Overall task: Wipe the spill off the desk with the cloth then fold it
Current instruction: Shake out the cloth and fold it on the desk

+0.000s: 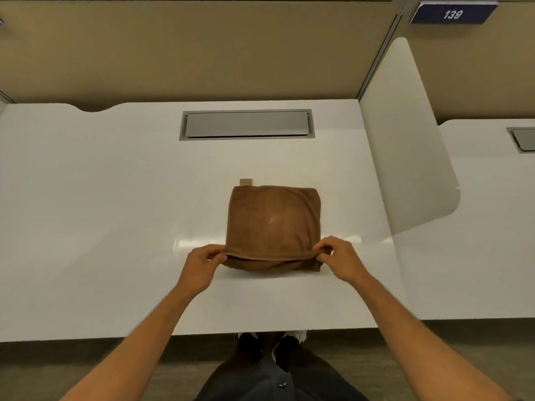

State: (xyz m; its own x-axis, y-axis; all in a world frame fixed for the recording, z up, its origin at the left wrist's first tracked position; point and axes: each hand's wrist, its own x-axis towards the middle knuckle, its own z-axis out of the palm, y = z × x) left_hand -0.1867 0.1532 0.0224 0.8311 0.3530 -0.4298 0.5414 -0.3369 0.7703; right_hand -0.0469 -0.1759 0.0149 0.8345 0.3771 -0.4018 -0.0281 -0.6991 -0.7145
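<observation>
A brown cloth lies folded into a rough square on the white desk, right of centre. A small tan tag sticks out at its far left corner. My left hand pinches the near left corner of the top layer. My right hand pinches the near right corner. The top layer's near edge is lifted slightly above the layers under it. No spill shows on the desk surface.
A grey metal cable hatch is set into the desk behind the cloth. A white divider panel stands along the right side, with another desk beyond it. Tan partition walls close the back. The desk's near edge runs just above my legs.
</observation>
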